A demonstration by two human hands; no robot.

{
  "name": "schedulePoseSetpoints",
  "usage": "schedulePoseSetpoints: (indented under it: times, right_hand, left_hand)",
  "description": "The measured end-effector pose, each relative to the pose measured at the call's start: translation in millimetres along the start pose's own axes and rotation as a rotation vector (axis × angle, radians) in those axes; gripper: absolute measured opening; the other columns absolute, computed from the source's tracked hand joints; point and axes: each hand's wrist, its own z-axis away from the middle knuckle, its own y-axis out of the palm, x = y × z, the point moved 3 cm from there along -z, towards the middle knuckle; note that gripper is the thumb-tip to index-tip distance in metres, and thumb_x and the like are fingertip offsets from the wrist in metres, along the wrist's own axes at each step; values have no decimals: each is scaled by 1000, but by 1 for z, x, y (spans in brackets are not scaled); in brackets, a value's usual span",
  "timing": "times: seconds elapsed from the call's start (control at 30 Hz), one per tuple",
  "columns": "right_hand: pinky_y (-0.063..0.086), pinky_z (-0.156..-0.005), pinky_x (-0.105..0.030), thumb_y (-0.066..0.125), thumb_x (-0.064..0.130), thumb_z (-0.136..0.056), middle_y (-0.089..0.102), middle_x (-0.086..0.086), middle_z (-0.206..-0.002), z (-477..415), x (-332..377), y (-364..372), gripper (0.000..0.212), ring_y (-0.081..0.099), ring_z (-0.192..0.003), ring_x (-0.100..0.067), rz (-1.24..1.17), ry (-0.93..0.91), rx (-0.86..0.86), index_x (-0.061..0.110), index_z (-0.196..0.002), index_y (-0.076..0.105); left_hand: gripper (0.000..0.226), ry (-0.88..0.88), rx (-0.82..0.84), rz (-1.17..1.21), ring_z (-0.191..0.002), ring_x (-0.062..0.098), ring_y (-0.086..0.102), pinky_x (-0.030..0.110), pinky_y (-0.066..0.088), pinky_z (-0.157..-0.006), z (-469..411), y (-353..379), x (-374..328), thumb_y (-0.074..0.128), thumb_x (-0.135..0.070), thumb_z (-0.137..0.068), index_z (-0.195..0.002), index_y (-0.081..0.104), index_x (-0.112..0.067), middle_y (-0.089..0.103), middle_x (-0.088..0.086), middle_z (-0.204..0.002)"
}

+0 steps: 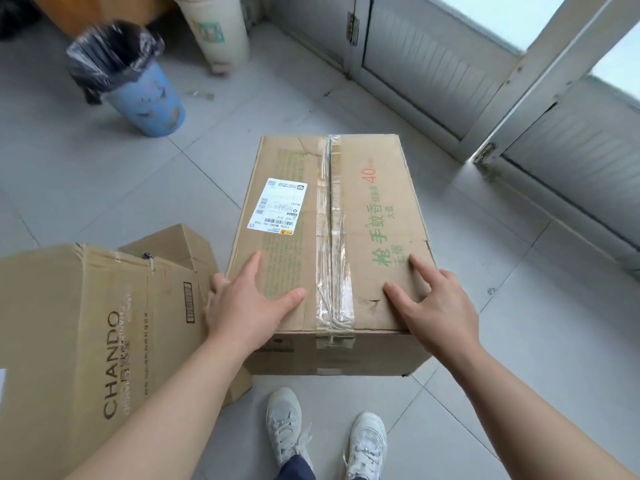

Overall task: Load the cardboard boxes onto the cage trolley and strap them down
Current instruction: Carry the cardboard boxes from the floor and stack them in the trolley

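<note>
A taped cardboard box point(367, 209) with green print and a white shipping label stands on the tiled floor in the middle. My left hand point(246, 303) lies flat on its near left top, fingers spread, some reaching over the left edge. My right hand point(433, 303) rests on the near right top corner with straight, spread fingers. A larger box marked CHANDO point(86, 341) stands at the left, touching the first box's lower left side. A smaller box point(173, 244) shows behind it. No cage trolley or strap is in view.
A blue bin point(138, 88) lined with a black bag stands at the back left, a cream bin point(214, 29) behind it. Grey metal doors point(485, 84) run along the back right. My two white shoes point(325, 441) stand just in front of the box.
</note>
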Motion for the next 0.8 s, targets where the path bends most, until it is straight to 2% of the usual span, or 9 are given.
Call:
schedulePoseSetpoints:
  times: [0.23, 0.43, 0.63, 0.8]
  right_hand:
    - [44, -84, -35, 55, 65, -78, 52, 2, -121, 77, 18, -165, 64, 57, -105, -23, -45, 55, -145, 44, -137, 42]
    - [46, -86, -36, 57, 62, -79, 51, 2, -125, 164, 24, -278, 64, 57, -108, -22, -122, 127, -307, 42, -137, 42]
    - [41, -82, -33, 55, 64, -78, 50, 3, -129, 258, 17, -346, 63, 55, -109, -21, -162, 261, -491, 44, -136, 42]
    - [43, -84, -34, 58, 62, -79, 50, 3, -130, 341, 15, -374, 61, 56, -110, -22, -192, 417, -673, 42, -135, 46]
  left_hand:
    - [98, 180, -43, -18, -120, 33, 45, 42, 36, -105, 105, -94, -99, 61, -80, -60, -144, 22, -49, 37, 12, -134]
    - [99, 376, -96, -40, -115, 30, 47, 40, 36, -101, 197, -165, -162, 60, -82, -57, -143, 24, -49, 40, 7, -122]
    - [95, 607, -83, -64, -116, 27, 47, 38, 38, -97, 273, -201, -202, 57, -82, -56, -140, 28, -50, 41, 5, -120]
    - [94, 831, -19, -111, -117, 26, 46, 39, 37, -98, 325, -220, -224, 55, -83, -58, -141, 29, -47, 41, 6, -124]
